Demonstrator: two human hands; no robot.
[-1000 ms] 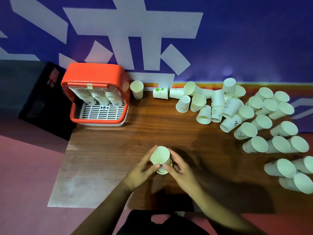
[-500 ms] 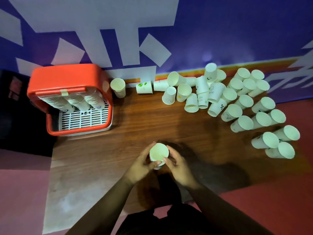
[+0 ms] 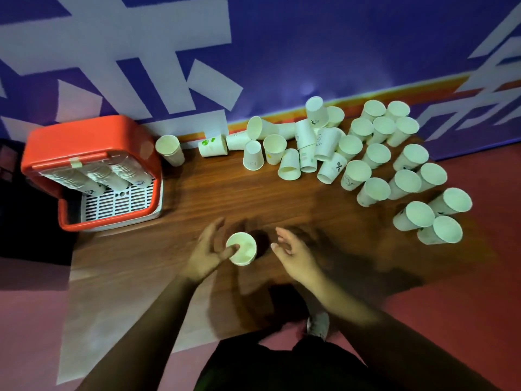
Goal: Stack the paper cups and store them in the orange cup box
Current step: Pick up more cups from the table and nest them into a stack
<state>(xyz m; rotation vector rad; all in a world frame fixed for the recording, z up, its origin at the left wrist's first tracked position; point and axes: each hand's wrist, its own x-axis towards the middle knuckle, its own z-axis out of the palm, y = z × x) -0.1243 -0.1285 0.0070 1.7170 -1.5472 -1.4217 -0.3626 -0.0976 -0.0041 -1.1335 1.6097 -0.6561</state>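
While the paper cup (image 3: 242, 248) stands mouth-up at the lower middle of the frame on the wooden table (image 3: 214, 190), its left rim is touched only by the thumb of the left hand (image 3: 207, 251). The other fingers are spread and straight, though blurred. The right hand (image 3: 294, 256) is held just right of the cup with fingers loosely curled and apart, and nothing is grasped. Whether one cup or several nested ones stand there cannot be told.

The next cup is probably to be fetched from the loose cups (image 3: 377, 153) at the upper right. The standing cup is best steadied by its wall, so that the mouth is left free, and the new cup lowered straight in.

Bare wood is left between the hands and the orange cup box (image 3: 84, 131) at the upper left, where stored stacks (image 3: 104, 176) already lie. A lone cup (image 3: 169, 149) stands just beside the box. The rightmost loose cups lie near the table's right edge, so a wide sweep there could knock them off.
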